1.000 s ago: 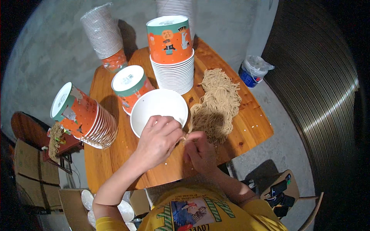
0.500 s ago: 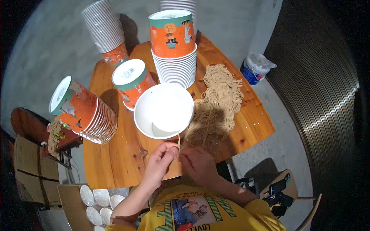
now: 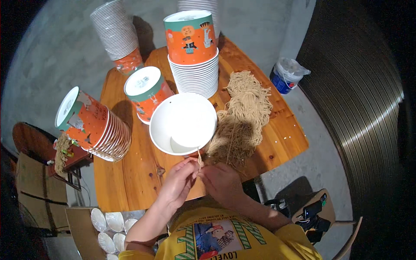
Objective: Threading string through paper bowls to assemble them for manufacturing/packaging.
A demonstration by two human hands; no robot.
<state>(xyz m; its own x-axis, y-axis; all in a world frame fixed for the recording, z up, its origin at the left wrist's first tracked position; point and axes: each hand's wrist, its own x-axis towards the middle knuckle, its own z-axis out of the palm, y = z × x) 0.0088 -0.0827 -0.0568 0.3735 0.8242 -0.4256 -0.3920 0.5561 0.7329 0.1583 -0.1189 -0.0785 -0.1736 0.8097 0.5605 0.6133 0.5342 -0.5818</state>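
Note:
A white paper bucket (image 3: 182, 125) lies with its mouth toward me on the table. From its near rim a short tan cord (image 3: 199, 157) runs down to my fingers. My left hand (image 3: 178, 178) pinches the cord between thumb and forefinger. My right hand (image 3: 222, 181) meets it there, fingertips closed on the cord's lower part; its exact grip is partly hidden. Beside the bucket a loose heap of tan cords (image 3: 249, 99) spreads over the table, its near end reaching close to my right hand.
On the wooden table (image 3: 138, 186) stand an orange-and-green bucket (image 3: 149, 94), a tall stack of buckets (image 3: 193, 71) and a stack with cords hanging round it (image 3: 93, 123). A wrapped stack (image 3: 115, 32) rises at the back left. A carton of wrapped buckets (image 3: 78, 225) sits below the front edge.
My two hands have drawn closer together around the cord, with the left fingers shifting slightly up toward the rim. The bucket stays about where it was; the whole view has shifted slightly.

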